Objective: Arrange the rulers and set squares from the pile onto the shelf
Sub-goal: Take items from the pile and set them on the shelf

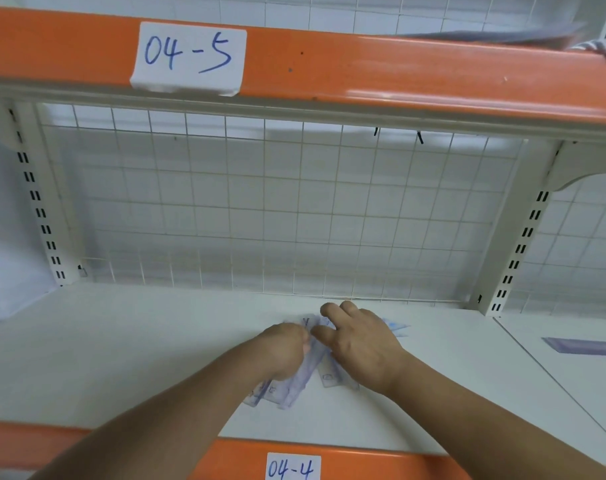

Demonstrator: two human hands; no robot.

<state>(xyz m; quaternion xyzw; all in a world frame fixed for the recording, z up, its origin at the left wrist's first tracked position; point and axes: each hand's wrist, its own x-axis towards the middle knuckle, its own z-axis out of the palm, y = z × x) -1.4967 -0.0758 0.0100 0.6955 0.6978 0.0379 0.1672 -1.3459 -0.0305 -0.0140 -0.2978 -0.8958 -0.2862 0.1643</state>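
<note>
**Desk:** What carries the things, and what is around it?

**Photographer:** A white, smooth shelf point(121, 358) with an orange front edge point(239, 457) bearing a paper label point(291, 468) reading "04-4". A white wire grid point(260, 209) closes the back edge, with pale tiles behind it. Slotted cream uprights point(38, 206) stand at the back corners. An orange beam point(398, 71) labelled "04-5" runs overhead.

**Desk:** Open room?

**Photographer:** The board lies bare toward the left edge and along the back edge. On the adjoining board to the right lies a flat purple sheet point(585, 346), well apart from the hands.

**Desk:** The goods?

**Photographer:** Thin, clear plastic rulers point(291, 389) with blue print, fanned in a loose pile at mid-shelf, their ends pointing toward the front edge. A pointed clear piece point(396, 328) shows beyond the right hand.

**Desk:** And the hands?

**Photographer:** The left hand point(284, 351) is curled around the pile's upper part. The right hand point(360, 341) rests just beside it with fingers spread, pressing down on the plastic.
</note>
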